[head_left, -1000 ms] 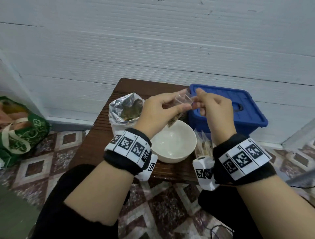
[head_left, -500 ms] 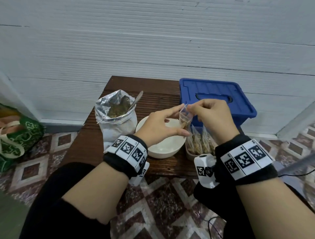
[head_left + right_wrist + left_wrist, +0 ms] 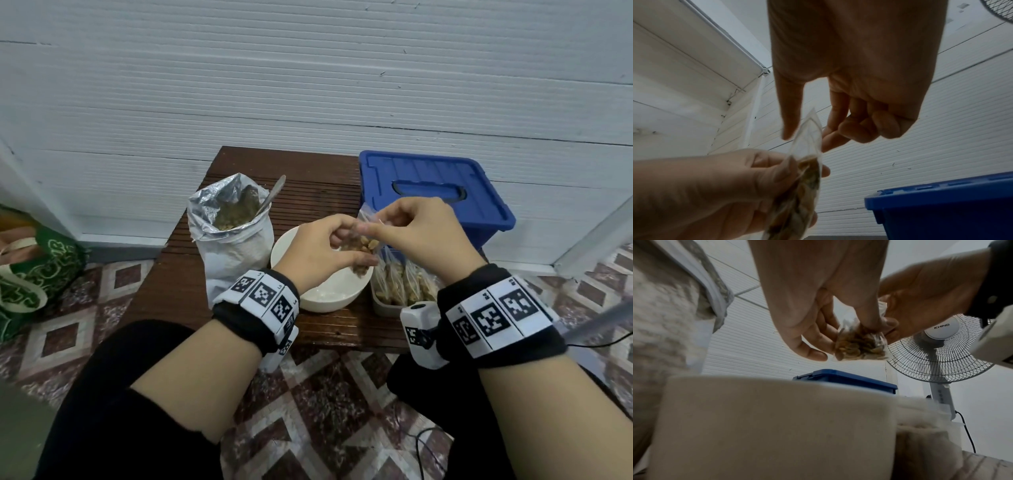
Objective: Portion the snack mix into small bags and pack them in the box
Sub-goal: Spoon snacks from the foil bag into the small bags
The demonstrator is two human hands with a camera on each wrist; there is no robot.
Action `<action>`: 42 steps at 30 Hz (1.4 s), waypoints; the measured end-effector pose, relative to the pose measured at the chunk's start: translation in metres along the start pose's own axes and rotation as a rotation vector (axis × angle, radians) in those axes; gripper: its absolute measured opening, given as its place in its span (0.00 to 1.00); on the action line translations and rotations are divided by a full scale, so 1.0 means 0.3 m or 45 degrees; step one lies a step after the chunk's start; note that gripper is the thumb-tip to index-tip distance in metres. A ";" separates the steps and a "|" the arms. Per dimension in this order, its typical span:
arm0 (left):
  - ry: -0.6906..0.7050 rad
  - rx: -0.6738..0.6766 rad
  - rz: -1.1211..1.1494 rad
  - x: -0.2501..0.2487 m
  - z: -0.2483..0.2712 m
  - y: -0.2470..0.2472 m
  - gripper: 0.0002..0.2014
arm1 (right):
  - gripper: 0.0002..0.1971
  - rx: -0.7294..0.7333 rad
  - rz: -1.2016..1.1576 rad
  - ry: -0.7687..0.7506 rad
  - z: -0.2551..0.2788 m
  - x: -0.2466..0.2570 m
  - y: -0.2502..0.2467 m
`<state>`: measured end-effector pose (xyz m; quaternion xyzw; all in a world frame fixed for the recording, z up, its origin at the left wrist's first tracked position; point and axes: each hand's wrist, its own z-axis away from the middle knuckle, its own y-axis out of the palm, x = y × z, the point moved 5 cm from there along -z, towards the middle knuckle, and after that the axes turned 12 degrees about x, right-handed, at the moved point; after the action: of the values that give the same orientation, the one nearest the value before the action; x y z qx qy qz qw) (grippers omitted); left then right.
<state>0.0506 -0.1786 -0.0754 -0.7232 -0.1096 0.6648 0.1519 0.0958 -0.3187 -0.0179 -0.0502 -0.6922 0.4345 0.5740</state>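
Sealing: a filled small bag, judged the step in hand
Table (image 3: pixel 239 164): carries everything, within reach
Blue box (image 3: pixel 428 185): behind the bowl, lid on
Foil sack (image 3: pixel 236 240): left of bowl, spoon handle sticking out
Bowl (image 3: pixel 325 298): under the hands, likely catching spills
Tray (image 3: pixel 380 306): right of bowl, filled bags upright
Left hand (image 3: pixel 317 251): fingers curled, pinching the bag's filled part
Right hand (image 3: pixel 416 231): thumb and forefinger nipping the bag's top
Small bag (image 3: pixel 858 346): above the bowl

White panelled wall (image 3: pixel 308 85), patterned floor tiles (image 3: pixel 325 411)
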 end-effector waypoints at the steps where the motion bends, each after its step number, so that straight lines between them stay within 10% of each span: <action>1: -0.003 0.000 0.002 -0.001 0.000 0.002 0.22 | 0.10 -0.021 0.033 -0.002 0.000 0.000 -0.001; 14: -0.228 -0.159 -0.174 0.056 -0.014 -0.070 0.17 | 0.08 -0.361 0.088 0.250 0.020 -0.162 -0.197; 30: -0.430 -0.175 -0.254 0.120 -0.004 -0.107 0.16 | 0.08 -0.157 0.190 0.685 -0.022 -0.415 -0.062; 42: -0.675 0.378 -1.040 0.185 -0.001 -0.022 0.40 | 0.08 -0.292 0.132 0.442 -0.013 -0.288 -0.080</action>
<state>0.0562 -0.1524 -0.1244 -0.3984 -0.3225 0.7204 0.4673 0.1385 -0.3806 -0.0671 -0.2248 -0.6244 0.3666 0.6521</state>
